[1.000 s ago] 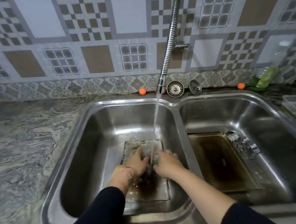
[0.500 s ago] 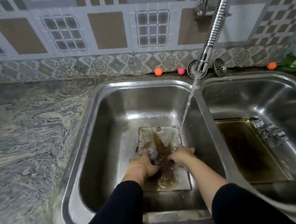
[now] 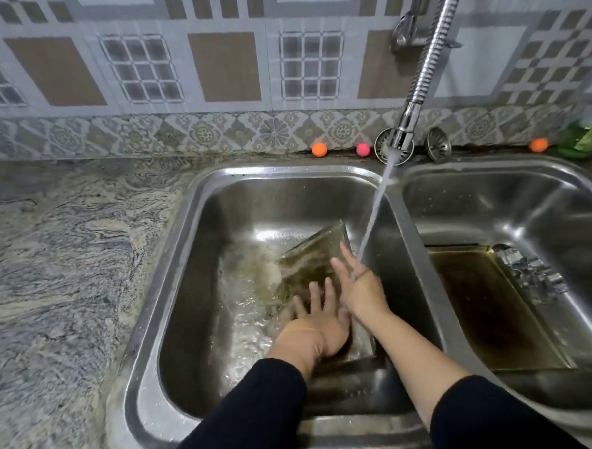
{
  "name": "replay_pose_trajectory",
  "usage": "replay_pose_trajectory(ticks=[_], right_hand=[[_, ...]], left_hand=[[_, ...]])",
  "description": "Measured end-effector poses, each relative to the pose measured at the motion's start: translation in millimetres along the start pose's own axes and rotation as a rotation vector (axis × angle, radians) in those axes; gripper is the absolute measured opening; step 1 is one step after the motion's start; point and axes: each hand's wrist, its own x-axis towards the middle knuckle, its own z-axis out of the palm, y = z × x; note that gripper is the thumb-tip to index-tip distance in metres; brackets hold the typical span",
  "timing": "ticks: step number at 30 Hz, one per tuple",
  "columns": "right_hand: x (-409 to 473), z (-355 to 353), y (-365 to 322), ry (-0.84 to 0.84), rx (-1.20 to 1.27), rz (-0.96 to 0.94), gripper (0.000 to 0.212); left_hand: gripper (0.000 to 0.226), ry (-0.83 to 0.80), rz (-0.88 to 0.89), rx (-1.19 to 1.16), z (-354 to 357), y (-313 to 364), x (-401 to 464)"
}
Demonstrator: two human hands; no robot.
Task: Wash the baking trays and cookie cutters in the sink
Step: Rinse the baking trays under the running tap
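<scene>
A stained baking tray (image 3: 308,256) stands tilted in the left sink basin (image 3: 195,298), its right edge raised, and brown water spills off it to the left. My left hand (image 3: 321,314) lies flat on the tray's near part with fingers apart. My right hand (image 3: 359,286) is at the tray's raised right edge, fingers stretched over it, under the running water. A second dirty tray (image 3: 491,312) lies flat in the right basin. Metal cookie cutters (image 3: 530,273) sit beside it.
The flexible faucet (image 3: 404,134) hangs over the divider between the basins and pours into the left one. Two drain strainers (image 3: 438,144) and small orange and pink balls (image 3: 319,149) line the back ledge. A marbled counter (image 3: 57,271) spreads to the left.
The tray lay flat under both hands; now its right side is lifted and the dirty water runs out to the left. My view has shifted left and down.
</scene>
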Motion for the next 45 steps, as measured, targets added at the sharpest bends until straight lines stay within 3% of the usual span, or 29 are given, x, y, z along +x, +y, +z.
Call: replay_pose_trajectory(ticks=[4,6,16,19,22,27,31,35,39,45], right_hand=[[-5,-19,-13,0.039,0.064,0.036,0.054],[-15,-33,-17,-0.006,0.015,-0.041,0.051],[-32,-57,-31,0.1,0.106,-0.2,0.049],[-33,-57,-34,0.04,0.168,-0.259,0.046],[-35,-54,-36,0.0,0.197,-0.272,0.053],[-29,-47,-38,-0.087,-0.018,-0.228,0.066],[-12,-34,-46,-0.18,-0.334,-0.044,0.067],[-6,-27,-73,-0.098,-0.317,-0.031,0.075],[-17,-33,-101,-0.093,-0.091,-0.133,0.082],[-26,-48,-109,0.073,0.219,-0.263,0.063]], left_hand=[[0.052,0.234,0.187,-0.101,-18,24,-7],[0.049,0.326,0.221,-0.116,-33,21,-1],[0.054,0.534,0.097,0.017,-56,-13,-14],[0.057,0.751,0.144,-0.27,-53,-17,-25],[0.06,0.755,0.139,-0.697,-63,-19,-29],[0.047,0.916,0.091,-0.819,-79,-30,-36],[0.05,1.035,0.258,-0.75,-74,-25,-45],[0.052,1.109,0.383,-0.696,-66,-6,-52],[0.052,1.04,0.548,-0.497,-60,18,-59],[0.054,0.997,0.51,-0.173,-44,39,-65]])
